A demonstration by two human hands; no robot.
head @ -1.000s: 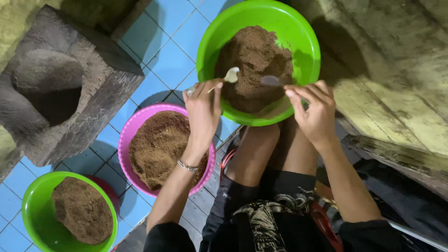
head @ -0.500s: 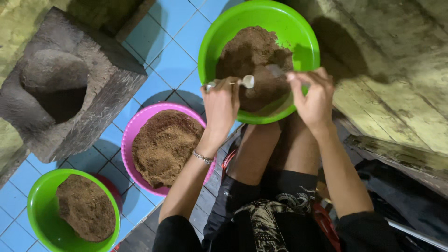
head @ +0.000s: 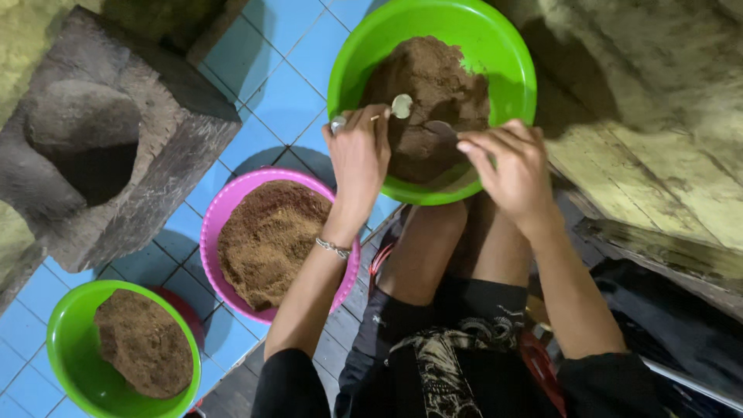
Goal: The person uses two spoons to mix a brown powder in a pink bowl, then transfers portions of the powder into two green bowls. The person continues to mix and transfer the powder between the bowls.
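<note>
Fingers of left hand (head: 357, 159) pinch a spoon (head: 393, 108) — right hand (head: 511, 172) curled over the green bowl (head: 495, 46), grip unclear.

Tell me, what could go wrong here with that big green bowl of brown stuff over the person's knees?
The big green plastic bowl seems to rest near the knees, so it might tip and dump its brown mound onto the blue tiled floor. The small pale spoon in the left hand could flick crumbs over the rim. The right hand grips another spoon; the two may clash.

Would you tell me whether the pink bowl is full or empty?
Full: the pink bowl holds a brown powder heap covering almost its whole inside.
</note>
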